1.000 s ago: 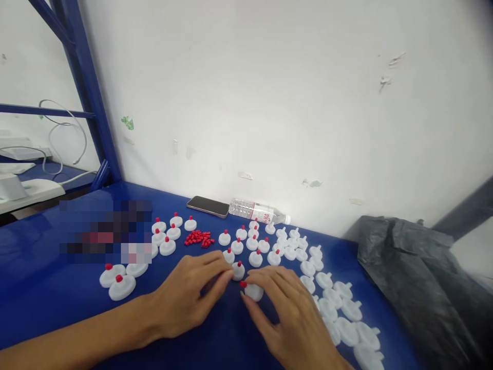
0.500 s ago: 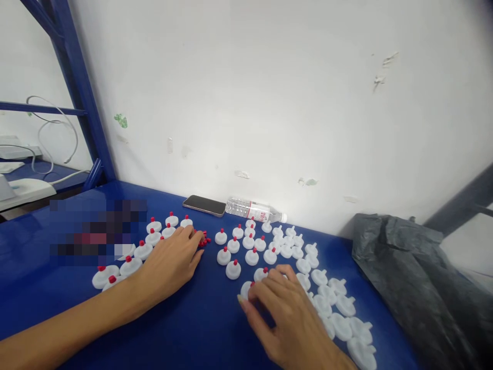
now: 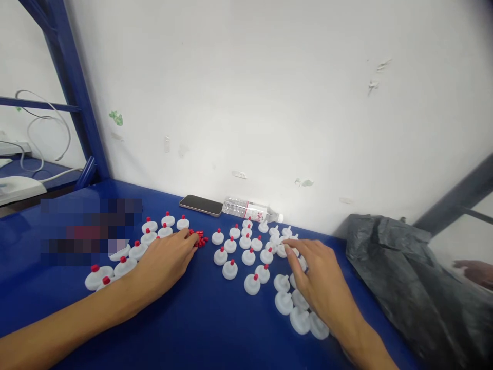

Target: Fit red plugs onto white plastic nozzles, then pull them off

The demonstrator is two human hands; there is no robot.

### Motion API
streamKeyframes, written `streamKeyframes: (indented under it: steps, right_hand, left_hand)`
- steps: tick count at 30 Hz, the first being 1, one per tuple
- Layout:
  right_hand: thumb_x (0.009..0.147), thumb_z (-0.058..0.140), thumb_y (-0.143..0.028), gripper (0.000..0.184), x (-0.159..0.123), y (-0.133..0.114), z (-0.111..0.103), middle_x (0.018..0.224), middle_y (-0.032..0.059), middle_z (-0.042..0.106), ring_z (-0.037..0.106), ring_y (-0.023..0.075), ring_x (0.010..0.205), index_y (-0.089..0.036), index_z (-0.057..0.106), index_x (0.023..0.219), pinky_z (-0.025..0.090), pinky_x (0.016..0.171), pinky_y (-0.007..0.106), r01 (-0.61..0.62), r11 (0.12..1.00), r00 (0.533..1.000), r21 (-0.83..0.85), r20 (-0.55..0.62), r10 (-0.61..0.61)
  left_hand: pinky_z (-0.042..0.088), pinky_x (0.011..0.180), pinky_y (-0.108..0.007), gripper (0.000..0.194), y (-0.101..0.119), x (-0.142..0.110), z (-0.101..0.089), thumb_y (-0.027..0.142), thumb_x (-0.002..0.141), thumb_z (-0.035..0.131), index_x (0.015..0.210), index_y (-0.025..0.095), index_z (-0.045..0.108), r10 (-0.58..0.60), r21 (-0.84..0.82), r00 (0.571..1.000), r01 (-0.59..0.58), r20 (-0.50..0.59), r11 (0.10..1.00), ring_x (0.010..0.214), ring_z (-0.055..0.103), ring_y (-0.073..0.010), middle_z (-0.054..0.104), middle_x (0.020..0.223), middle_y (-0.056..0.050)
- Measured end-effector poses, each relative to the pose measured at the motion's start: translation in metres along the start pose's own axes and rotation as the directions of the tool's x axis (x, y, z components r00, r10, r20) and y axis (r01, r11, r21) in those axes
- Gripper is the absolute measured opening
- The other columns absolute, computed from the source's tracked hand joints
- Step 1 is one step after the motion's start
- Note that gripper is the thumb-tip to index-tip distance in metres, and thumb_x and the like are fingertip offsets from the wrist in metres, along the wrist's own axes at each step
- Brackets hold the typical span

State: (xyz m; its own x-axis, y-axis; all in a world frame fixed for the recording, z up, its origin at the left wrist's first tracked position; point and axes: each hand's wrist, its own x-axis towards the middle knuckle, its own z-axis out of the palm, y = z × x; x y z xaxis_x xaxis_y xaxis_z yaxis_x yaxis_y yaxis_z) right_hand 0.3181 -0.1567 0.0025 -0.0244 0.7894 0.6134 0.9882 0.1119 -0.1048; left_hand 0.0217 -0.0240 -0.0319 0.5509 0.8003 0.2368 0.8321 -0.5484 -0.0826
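Observation:
My left hand (image 3: 169,255) rests at the pile of small red caps (image 3: 199,237), fingers curled together and their tips partly hidden. Whether a cap is between them does not show. Over the right-hand group of uncapped white discs with thin spouts (image 3: 284,303), my right hand (image 3: 321,272) has thumb and forefinger pinched at the spout of one white disc (image 3: 282,250). Between the hands stand several white discs with red caps on their spouts (image 3: 252,284). More red-capped discs (image 3: 125,267) stand left of and behind my left hand, partly covered by the forearm.
A phone (image 3: 201,204) and a clear bottle (image 3: 252,209) lie along the wall on the blue table (image 3: 185,329). A black plastic bag (image 3: 400,277) drapes at the right. Another person's hand (image 3: 475,271) shows beyond it. A blue frame post (image 3: 82,92) rises at the left.
My right hand has moved from a red-capped disc in front, up and right to the uncapped discs. My left hand stays by the red caps. Another person's hand has appeared at the right.

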Motion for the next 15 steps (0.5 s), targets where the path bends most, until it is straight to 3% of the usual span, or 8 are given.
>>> streamKeyframes:
  steps: [3,7,11,15]
  right_hand:
    - [0.102,0.038,-0.032,0.034,-0.002,0.012,0.009,0.118,0.0064,0.072,0.062,0.0271,0.113,-0.026,0.067,0.119,0.045,0.100,0.050,-0.029,0.998,0.987,-0.059,0.158,0.038]
    - [0.102,0.033,-0.035,0.040,-0.004,0.014,0.014,0.120,0.0023,0.073,0.057,0.0292,0.125,-0.030,0.070,0.116,0.038,0.110,0.058,-0.027,0.992,0.951,-0.123,0.302,0.064]
    - [0.102,0.033,-0.039,0.042,-0.005,0.014,0.013,0.128,0.0027,0.070,0.056,0.0284,0.127,-0.032,0.064,0.130,0.036,0.113,0.059,-0.026,0.991,0.931,-0.131,0.357,0.072]
    - [0.103,0.034,-0.036,0.043,-0.009,0.020,0.018,0.133,0.0072,0.066,0.058,0.0273,0.128,-0.027,0.058,0.137,0.040,0.110,0.059,0.037,0.995,0.943,-0.095,0.333,-0.003]
  left_hand:
    - [0.050,0.064,-0.036,0.025,0.000,0.000,-0.001,0.024,0.099,0.042,0.108,0.021,0.065,0.005,-0.022,1.000,-0.005,0.010,1.000,0.087,0.070,-0.0285,0.069,0.105,-0.009]
    - [0.051,0.067,-0.038,0.023,0.003,-0.002,-0.003,0.025,0.098,0.042,0.100,0.020,0.064,0.007,-0.075,0.999,-0.005,0.032,0.997,0.086,0.069,-0.0277,0.068,0.101,-0.008]
    - [0.051,0.068,-0.038,0.020,0.006,-0.004,-0.006,0.027,0.095,0.043,0.094,0.020,0.062,0.009,-0.141,0.999,-0.002,0.050,0.990,0.081,0.069,-0.0251,0.067,0.100,-0.007]
    - [0.049,0.066,-0.037,0.017,0.009,-0.005,-0.008,0.027,0.092,0.044,0.091,0.021,0.059,0.006,-0.193,0.999,0.003,0.046,0.981,0.078,0.068,-0.0248,0.067,0.096,-0.006]
